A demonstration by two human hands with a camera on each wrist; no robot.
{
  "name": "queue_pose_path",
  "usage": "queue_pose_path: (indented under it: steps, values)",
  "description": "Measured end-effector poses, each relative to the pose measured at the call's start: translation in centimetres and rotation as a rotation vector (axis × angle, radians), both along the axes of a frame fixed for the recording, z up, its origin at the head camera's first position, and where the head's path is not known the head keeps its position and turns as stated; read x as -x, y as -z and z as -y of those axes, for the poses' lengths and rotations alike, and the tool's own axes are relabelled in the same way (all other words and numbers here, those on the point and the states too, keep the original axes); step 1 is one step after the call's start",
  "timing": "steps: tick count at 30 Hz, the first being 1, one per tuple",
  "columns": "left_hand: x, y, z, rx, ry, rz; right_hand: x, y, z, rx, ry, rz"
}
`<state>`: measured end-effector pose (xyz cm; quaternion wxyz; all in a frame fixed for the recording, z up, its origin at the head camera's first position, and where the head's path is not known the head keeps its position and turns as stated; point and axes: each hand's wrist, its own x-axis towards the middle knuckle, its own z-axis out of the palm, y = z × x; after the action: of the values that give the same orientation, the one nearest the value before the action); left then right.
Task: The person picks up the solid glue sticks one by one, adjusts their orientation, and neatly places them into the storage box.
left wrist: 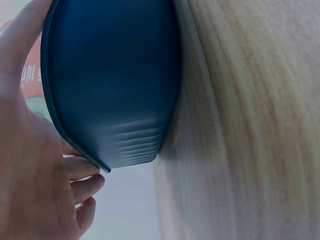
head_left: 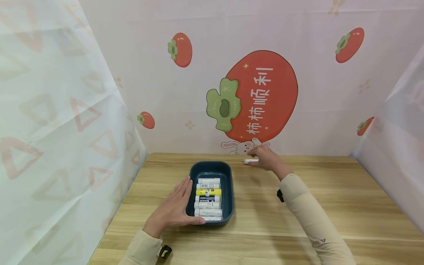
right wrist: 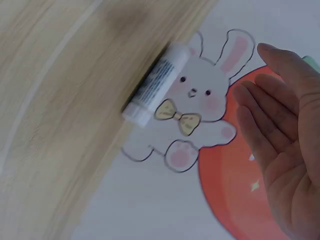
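Note:
A dark blue rectangular box (head_left: 228, 200) stands on the wooden table and holds a column of glue sticks, mostly white, one yellow (head_left: 200, 192) and one with a dark blue label. My left hand (head_left: 173, 207) rests along the box's left rim, thumb stretched over the near edge and fingers lying on the side; the left wrist view shows it against the rim. By the back wall, a single white glue stick (right wrist: 157, 85) lies on the table. Beside it hovers my right hand (head_left: 269, 159), fingers relaxed and holding nothing, with a gap between hand and glue stick in the right wrist view.
Behind the table rises a wall covering (head_left: 152, 84) printed with persimmons and a rabbit. Pale sheets hang at the left (head_left: 59, 121) and right (head_left: 397, 154) sides. Bare wood (head_left: 314, 195) extends right of the box.

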<state>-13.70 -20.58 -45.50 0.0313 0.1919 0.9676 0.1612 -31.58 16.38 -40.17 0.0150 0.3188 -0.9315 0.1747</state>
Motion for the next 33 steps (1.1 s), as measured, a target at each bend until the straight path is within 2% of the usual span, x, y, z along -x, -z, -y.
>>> queue_pose_path:
  steps: [5, 9, 18, 26, 33]
  values:
    - [0.0, 0.0, 0.0, -0.001, 0.001, 0.001, 0.7, 0.9, -1.9, -0.012, 0.041, 0.003]
    - [-0.1, -0.2, 0.0, -0.002, 0.004, -0.007, 1.0, 1.5, -3.1, -0.019, 0.072, 0.039]
    - [0.0, -0.1, 0.0, -0.001, 0.002, -0.013, 1.9, 3.2, -4.3, -0.048, 0.179, 0.104]
    - [0.1, -0.1, 0.1, -0.003, 0.003, -0.007, 2.7, 4.5, -4.7, -0.043, 0.22, 0.121]
    - [0.1, 0.1, 0.1, 0.003, 0.002, -0.014, 3.3, 5.2, -4.7, -0.055, 0.217, 0.088]
